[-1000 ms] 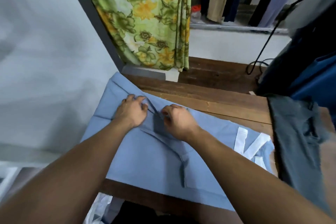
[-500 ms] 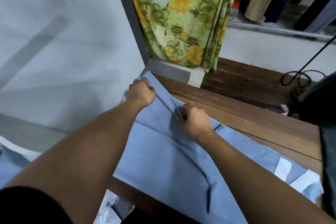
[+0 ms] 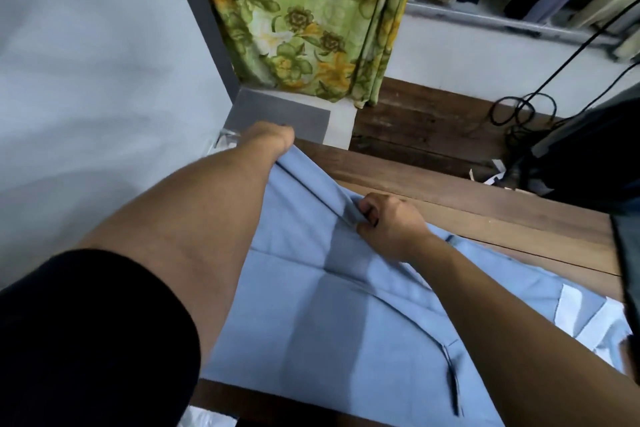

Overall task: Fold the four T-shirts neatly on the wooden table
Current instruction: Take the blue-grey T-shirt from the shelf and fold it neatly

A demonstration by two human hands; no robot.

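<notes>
One light-blue T-shirt (image 3: 332, 315), creased flat

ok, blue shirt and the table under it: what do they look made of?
Blue shirt: thin cloth, matte, probably cotton or a blend; it holds crisp fold lines and gathers in soft ridges where the right hand pinches it.
Table: wood planks, dark brown, low sheen; grain and seams between boards show. Solid or veneer, cannot tell.

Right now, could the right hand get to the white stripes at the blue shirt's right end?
Probably yes. The white stripes lie uncovered beside the right forearm, with only blue shirt between. But the right hand is pinching a fold, so it would have to let go first.
</notes>
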